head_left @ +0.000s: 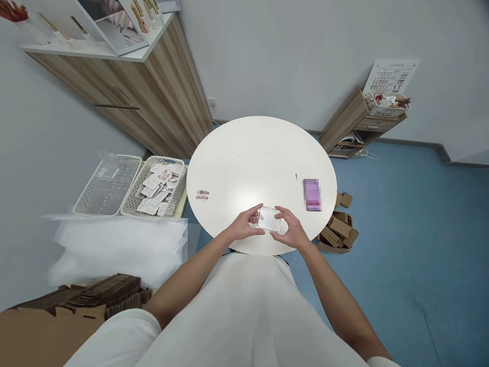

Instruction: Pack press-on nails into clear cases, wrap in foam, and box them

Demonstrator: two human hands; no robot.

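Between my two hands, over the near part of the round white table (263,148), is a small clear plastic box (269,219) with something white inside. My left hand (246,224) grips its left edge, thumb toward me and fingers on the far side. On the right edge my right hand (289,228) holds it the same way. A small card with rows of pinkish nail-like pieces (202,195) lies on the table to the left. Off to the right lies a purple pixelated rectangular object (312,194).
Left of the table stand a basket of white cards (153,204) and a basket of clear plastic boxes (103,191). White sheets (126,244) and folded brown cardboard (76,311) are nearer me. A carton of small brown boxes (338,232) sits on the floor at right.
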